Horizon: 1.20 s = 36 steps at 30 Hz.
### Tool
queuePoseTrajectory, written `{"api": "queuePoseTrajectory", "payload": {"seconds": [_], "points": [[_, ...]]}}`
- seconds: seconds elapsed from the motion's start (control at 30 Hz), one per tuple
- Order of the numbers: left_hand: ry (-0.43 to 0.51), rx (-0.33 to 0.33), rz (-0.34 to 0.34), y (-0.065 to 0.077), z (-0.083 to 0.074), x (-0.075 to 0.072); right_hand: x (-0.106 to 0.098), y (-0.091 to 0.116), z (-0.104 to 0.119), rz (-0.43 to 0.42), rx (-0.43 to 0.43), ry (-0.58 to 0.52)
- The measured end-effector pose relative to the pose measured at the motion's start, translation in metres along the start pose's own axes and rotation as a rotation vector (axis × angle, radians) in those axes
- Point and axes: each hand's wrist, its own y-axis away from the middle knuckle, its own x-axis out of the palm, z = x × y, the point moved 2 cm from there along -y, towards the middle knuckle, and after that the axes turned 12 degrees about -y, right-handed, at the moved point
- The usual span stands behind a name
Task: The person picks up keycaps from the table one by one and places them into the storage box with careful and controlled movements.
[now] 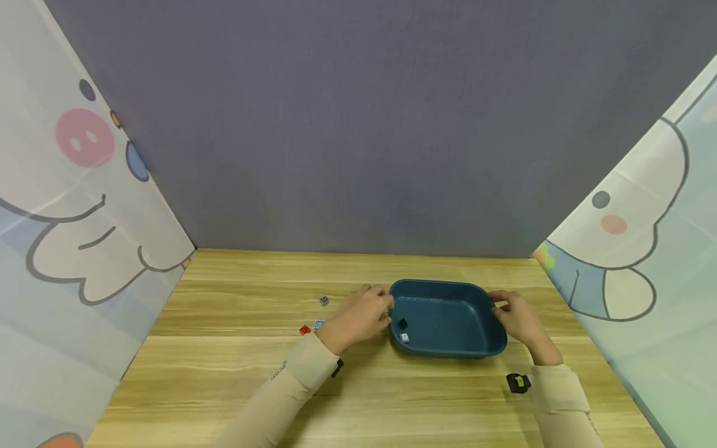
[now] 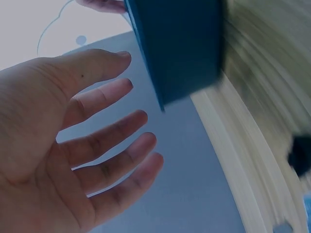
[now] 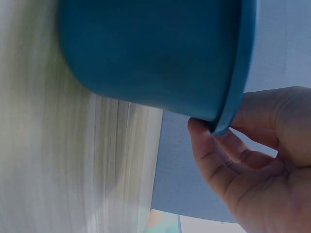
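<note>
A dark blue plastic basin (image 1: pixel 448 356) stands on the wooden table. Inside it, near the left end, lie a small black cube-like piece (image 1: pixel 403 323) and a small white one (image 1: pixel 404 338). My right hand (image 1: pixel 518 317) holds the basin's right rim, fingers and thumb on either side of it, as the right wrist view shows at the rim (image 3: pixel 238 73). At the left end, my left hand (image 1: pixel 361 314) hovers beside the rim. In the left wrist view its fingers (image 2: pixel 116 145) are spread and loosely bent, apart from the basin wall (image 2: pixel 180 48).
Left of the basin lie small square pieces: grey (image 1: pixel 324 300), red (image 1: pixel 305 330) and light blue (image 1: pixel 319 324), the last partly behind my left hand. A black device (image 1: pixel 518 382) shows by the right wrist. A grey panel (image 1: pixel 358 124) stands behind the table (image 1: pixel 235 373), printed sheets at both sides.
</note>
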Motion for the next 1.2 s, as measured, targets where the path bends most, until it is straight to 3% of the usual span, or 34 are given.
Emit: {"api": "queuePoseTrajectory", "payload": {"seconds": [0.3, 0.7, 0.97, 1.2], "points": [[-0.020, -0.091, -0.008, 0.026, 0.034, -0.001, 0.001, -0.002, -0.002, -0.002, -0.008, 0.002], [-0.044, -0.235, -0.011, 0.060, 0.081, 0.011, 0.002, -0.001, -0.005, -0.016, -0.014, 0.017], [-0.058, -0.311, -0.002, 0.066, 0.100, 0.024, 0.002, -0.003, -0.005, -0.019, -0.018, 0.029], [-0.048, -0.361, 0.020, 0.063, 0.106, 0.035, 0.002, -0.002, -0.007, -0.010, -0.012, 0.021]]}}
